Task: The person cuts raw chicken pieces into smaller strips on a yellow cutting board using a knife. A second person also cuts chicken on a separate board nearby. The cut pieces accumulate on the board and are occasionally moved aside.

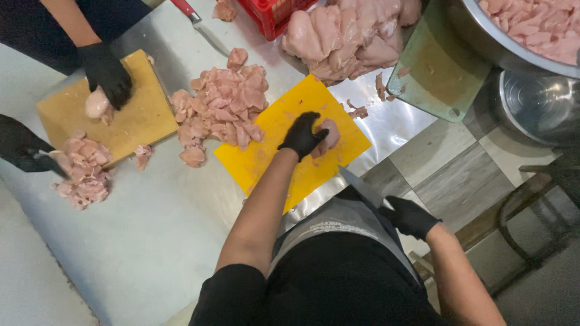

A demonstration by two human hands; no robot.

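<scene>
My left hand [302,135], in a black glove, presses down on a piece of raw chicken [328,134] lying on the yellow cutting board [266,158]. My right hand [411,216], also gloved in black, is off the table's edge near my apron and grips a knife [361,186] whose blade points up toward the board. A heap of cut chicken pieces [220,108] lies on the steel table just left of the yellow board.
A co-worker's gloved hand [107,71] holds chicken on a tan cutting board [130,115]; their other hand [24,151] is beside a smaller pile [81,172]. Whole raw chicken [347,36], a red crate [272,15], a green board [438,69] and metal bowls [531,105] stand behind and to the right.
</scene>
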